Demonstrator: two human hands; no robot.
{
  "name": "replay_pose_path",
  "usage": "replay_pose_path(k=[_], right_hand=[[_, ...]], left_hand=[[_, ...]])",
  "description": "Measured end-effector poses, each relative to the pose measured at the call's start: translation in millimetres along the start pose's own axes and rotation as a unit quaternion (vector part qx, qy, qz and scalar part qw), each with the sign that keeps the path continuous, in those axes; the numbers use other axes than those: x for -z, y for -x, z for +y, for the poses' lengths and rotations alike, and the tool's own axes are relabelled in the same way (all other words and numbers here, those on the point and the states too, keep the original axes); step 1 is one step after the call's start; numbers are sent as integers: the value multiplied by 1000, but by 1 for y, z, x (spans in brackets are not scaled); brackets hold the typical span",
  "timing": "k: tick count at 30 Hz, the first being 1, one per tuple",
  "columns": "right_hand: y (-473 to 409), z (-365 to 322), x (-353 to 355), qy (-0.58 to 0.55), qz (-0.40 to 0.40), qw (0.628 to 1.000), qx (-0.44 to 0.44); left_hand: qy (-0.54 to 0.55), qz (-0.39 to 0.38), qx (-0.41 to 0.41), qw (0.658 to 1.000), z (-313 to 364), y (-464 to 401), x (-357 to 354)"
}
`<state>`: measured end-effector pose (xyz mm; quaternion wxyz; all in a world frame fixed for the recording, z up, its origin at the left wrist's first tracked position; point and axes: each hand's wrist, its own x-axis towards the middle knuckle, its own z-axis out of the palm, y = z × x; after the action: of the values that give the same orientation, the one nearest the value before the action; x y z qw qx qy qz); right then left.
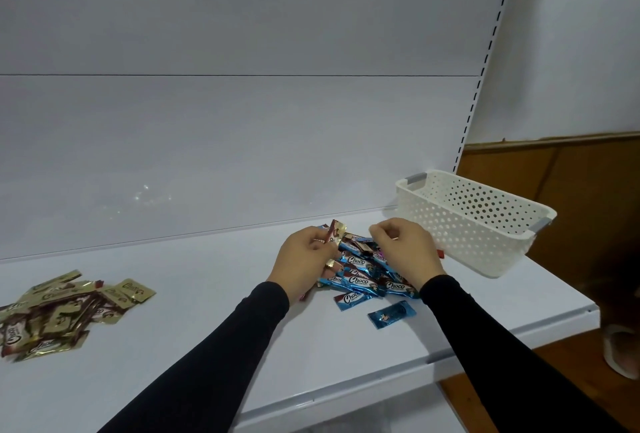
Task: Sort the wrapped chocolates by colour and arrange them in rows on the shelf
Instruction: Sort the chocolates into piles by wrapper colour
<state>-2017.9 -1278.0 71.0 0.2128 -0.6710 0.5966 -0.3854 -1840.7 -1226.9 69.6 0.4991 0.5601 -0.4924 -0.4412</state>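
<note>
You are still sorting. Your left hand (308, 252) pinches a few shiny gold-wrapped chocolates (335, 232) just above the mixed heap of shiny blue-wrapped chocolates (363, 275) on the white metal shelf (207, 294). Your right hand (401, 245) hangs curled over the heap; I cannot tell if it holds one. The loose pile of gold-wrapped chocolates (65, 311) lies well apart on the left, so carry yours there. The white plastic basket with holes (471, 221) sits at the right.

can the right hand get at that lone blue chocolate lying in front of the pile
Probably yes. The lone blue chocolate lies flat on the shelf, apart from the pile and just nearer the person than the right hand. Nothing covers it, and pulling back a little should reach it.
</note>
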Motion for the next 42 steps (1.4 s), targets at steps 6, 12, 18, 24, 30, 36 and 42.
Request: replay_pose_path(k=[6,12,18,24,30,36,42], right_hand=[[-2,13,-15,189,-56,980,-3],[-5,10,-17,216,-81,973,5],[-3,18,-14,134,-45,989,45],[8,1,-3,-117,-14,993,21],[9,-9,-1,-137,-139,980,31],[-1,-1,-9,-110,-115,987,32],[-38,16,-8,71,-4,996,55]], left_hand=[[-10,22,29,999,-4,-5,2],[-3,15,34,999,-4,-4,6],[-9,32,29,999,-6,-3,10],[34,58,48,997,-3,-6,4],[107,49,64,991,0,-6,2],[86,29,48,995,-3,-8,3],[113,101,58,987,-6,-20,11]])
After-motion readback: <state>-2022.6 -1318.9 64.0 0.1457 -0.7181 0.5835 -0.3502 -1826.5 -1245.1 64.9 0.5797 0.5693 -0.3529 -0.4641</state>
